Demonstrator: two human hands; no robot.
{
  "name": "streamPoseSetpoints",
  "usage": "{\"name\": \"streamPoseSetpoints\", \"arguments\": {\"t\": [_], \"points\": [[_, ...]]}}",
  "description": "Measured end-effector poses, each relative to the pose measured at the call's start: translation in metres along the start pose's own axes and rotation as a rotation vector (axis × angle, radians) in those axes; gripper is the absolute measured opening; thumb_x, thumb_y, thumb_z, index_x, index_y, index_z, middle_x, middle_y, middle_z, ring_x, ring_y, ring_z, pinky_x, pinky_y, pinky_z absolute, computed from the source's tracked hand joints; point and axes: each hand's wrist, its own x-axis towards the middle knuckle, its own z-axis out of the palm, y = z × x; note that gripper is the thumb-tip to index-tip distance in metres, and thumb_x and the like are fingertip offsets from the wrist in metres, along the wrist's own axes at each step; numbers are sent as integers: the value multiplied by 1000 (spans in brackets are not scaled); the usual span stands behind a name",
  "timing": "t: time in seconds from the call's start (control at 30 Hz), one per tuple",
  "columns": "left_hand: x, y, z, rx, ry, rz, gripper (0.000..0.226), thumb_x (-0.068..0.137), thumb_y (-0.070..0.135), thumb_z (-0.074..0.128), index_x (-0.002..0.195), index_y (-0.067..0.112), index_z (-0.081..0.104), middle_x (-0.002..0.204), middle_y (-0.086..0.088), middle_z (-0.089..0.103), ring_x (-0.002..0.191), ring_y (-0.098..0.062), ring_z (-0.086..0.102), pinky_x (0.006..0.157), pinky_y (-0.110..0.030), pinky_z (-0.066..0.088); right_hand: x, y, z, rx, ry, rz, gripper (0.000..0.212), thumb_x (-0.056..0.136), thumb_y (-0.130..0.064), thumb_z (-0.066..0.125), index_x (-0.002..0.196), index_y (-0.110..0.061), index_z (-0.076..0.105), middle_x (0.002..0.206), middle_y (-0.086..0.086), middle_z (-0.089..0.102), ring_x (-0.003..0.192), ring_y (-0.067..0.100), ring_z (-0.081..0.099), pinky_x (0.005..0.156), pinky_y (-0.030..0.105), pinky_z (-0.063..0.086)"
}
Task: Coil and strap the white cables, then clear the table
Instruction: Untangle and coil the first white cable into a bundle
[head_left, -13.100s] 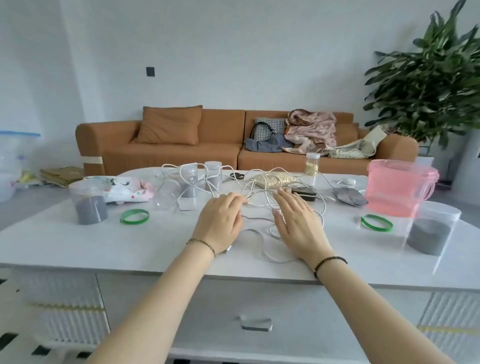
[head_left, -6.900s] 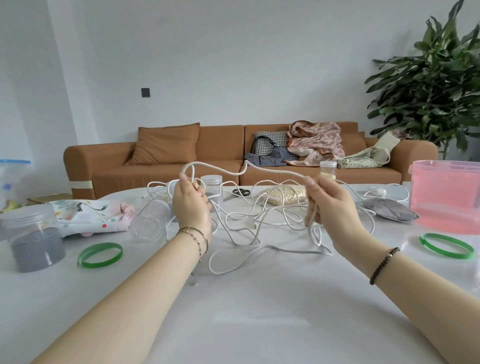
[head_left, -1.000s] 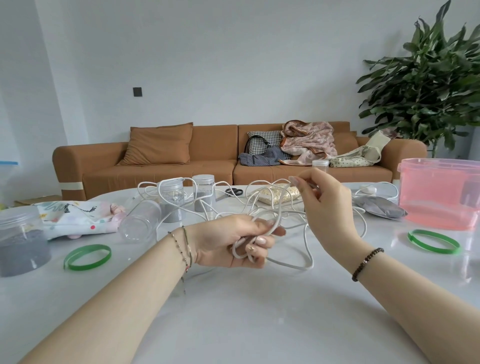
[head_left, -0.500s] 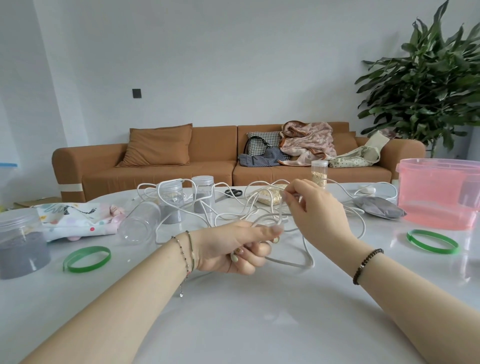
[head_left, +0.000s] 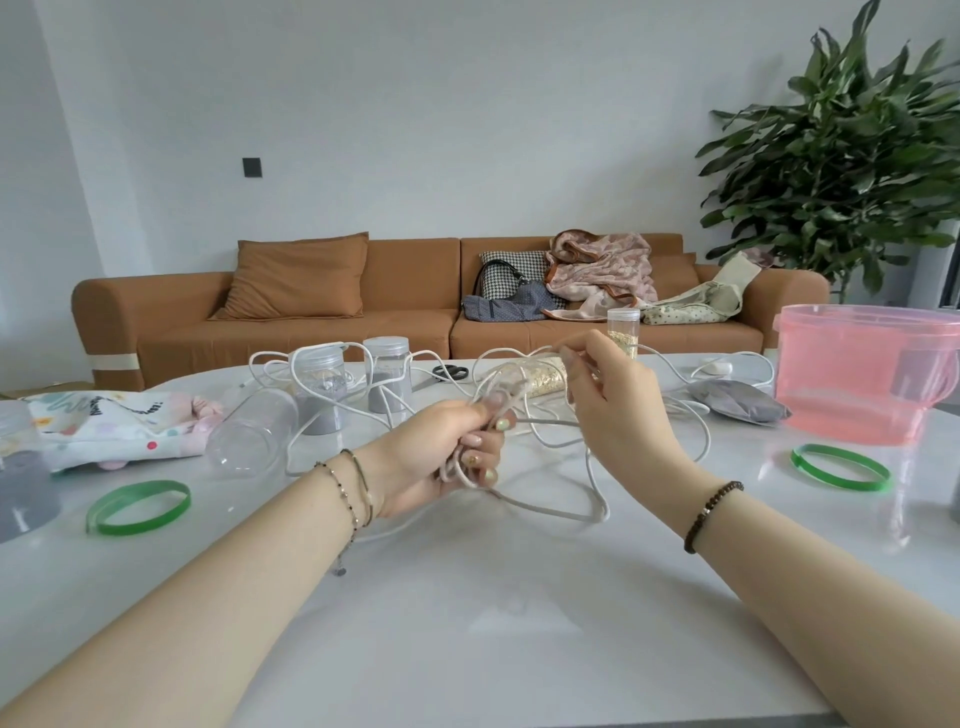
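Note:
A long white cable (head_left: 592, 457) lies in loose tangled loops across the middle of the white table (head_left: 467, 623). My left hand (head_left: 441, 457) grips a small bundle of coiled cable loops just above the table. My right hand (head_left: 608, 400) is raised to its right and pinches a strand of the same cable between thumb and fingers. More cable loops run back among the jars. Two green bands lie flat, one (head_left: 137, 506) at the left and one (head_left: 841, 466) at the right.
A pink plastic tub (head_left: 862, 374) stands at the right. Lidded jars (head_left: 387, 379) with grey contents, a clear jar on its side (head_left: 249, 436), a patterned cloth (head_left: 104, 426), scissors (head_left: 449, 370), a grey pouch (head_left: 737, 408) and a tall vial (head_left: 623, 332) crowd the table's far half. A sofa stands behind.
Over the last second my right hand came down to the bundle in my left hand, then lifted away to the right again with a strand. My left hand kept its grip on the loops.

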Motion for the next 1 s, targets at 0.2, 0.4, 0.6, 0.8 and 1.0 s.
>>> {"name": "streamPoseSetpoints", "arguments": {"t": [0.2,0.4,0.6,0.8,1.0], "points": [[4,3,-5,-125,174,195,32,108,32,36,80,16,41,59,7,28,44,-4,27,44,-16,30,-3,-5,-1,-29,-87,-6,19,104,-37,42,97,-29,57,62,2,59,55,12,48,60,39,45],[9,1,-8,-60,306,336,25,108,29,38,89,16,48,61,6,33,53,-8,30,58,-23,30,-10,-13,-2,164,-302,16,24,105,-27,42,84,-18,45,64,12,56,48,8,38,51,25,33],[7,-1,-6,205,332,341,30,108,32,38,100,18,63,63,9,36,56,-7,40,59,-25,37,-11,-10,1,197,-367,77,26,103,-24,49,79,-13,44,60,9,48,46,8,37,46,15,30],[2,-2,4,291,372,327,24,104,34,46,98,13,56,67,4,37,62,-12,40,53,-21,37,-11,-3,4,104,-390,47,25,100,-27,55,78,-15,52,58,-3,37,51,10,28,50,22,27],[4,-6,3,374,342,372,28,91,42,63,91,16,51,66,4,43,62,-14,41,57,-27,36,-14,-6,8,23,-418,-28,18,95,-34,64,78,-29,69,61,-2,56,56,11,39,56,19,34]]}}
